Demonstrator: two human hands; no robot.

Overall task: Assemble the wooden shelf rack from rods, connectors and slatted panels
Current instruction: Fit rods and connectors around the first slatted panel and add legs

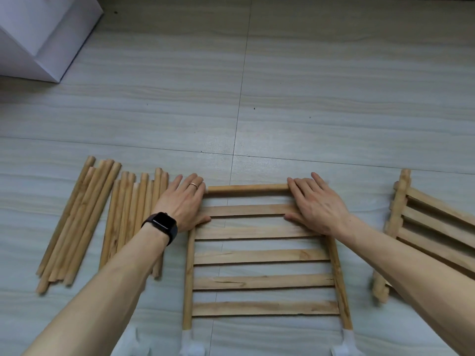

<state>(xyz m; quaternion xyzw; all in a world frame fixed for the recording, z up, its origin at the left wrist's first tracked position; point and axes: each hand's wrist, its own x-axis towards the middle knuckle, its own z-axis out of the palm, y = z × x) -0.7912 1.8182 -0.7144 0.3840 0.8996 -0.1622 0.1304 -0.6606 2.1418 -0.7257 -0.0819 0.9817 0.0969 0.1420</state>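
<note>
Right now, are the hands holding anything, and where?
Nothing is gripped: the left hand and right hand press flat on the two far corners of the slatted panel lying on the floor.

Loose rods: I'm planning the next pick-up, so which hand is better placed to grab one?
Left, probably. The left hand lies on the far left corner of the slatted panel, right beside the loose rods. The right hand lies on its far right corner, across the panel from them.
</note>
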